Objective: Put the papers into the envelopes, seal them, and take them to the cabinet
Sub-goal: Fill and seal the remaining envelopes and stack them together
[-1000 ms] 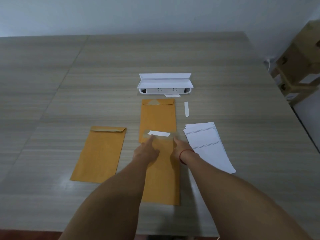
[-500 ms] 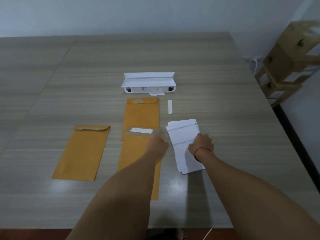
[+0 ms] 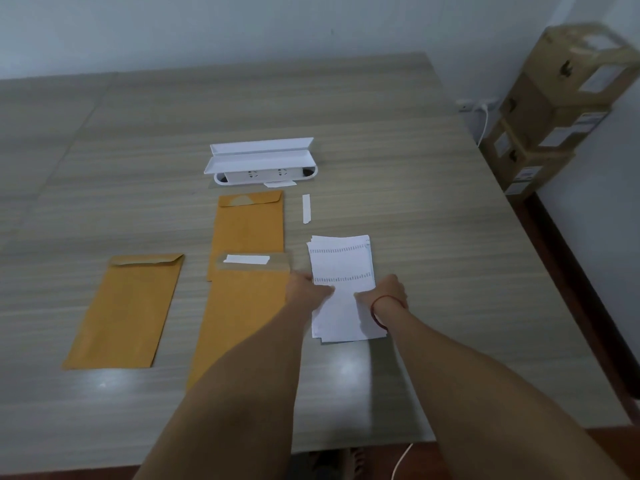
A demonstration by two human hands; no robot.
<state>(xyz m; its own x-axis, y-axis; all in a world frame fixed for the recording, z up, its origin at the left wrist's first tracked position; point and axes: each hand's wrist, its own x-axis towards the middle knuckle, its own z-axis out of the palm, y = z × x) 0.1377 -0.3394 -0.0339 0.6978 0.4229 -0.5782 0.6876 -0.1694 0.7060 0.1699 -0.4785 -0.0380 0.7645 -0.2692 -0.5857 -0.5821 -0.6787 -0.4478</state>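
Note:
A stack of white papers (image 3: 341,265) lies on the table (image 3: 433,209), right of centre. My left hand (image 3: 304,289) covers the stack's left edge and my right hand (image 3: 386,291) covers its right edge. Both have curled fingers on the sheets, and the stack lies flat. Three brown envelopes lie to the left. The near middle envelope (image 3: 242,323) has its flap open, with a white strip (image 3: 246,260) on the flap. The far envelope (image 3: 249,226) sits partly under it. The left envelope (image 3: 128,313) lies apart.
A white socket box (image 3: 259,164) with its lid raised sits behind the envelopes. Two peeled white strips (image 3: 306,208) (image 3: 280,183) lie near it. Stacked cardboard boxes (image 3: 561,109) stand beyond the table's right edge, next to a wall outlet with a cable (image 3: 485,110).
Both hands left the middle envelope's flap and moved right onto the paper stack, the right one first. The view shifted right, and the envelope stayed with its flap open.

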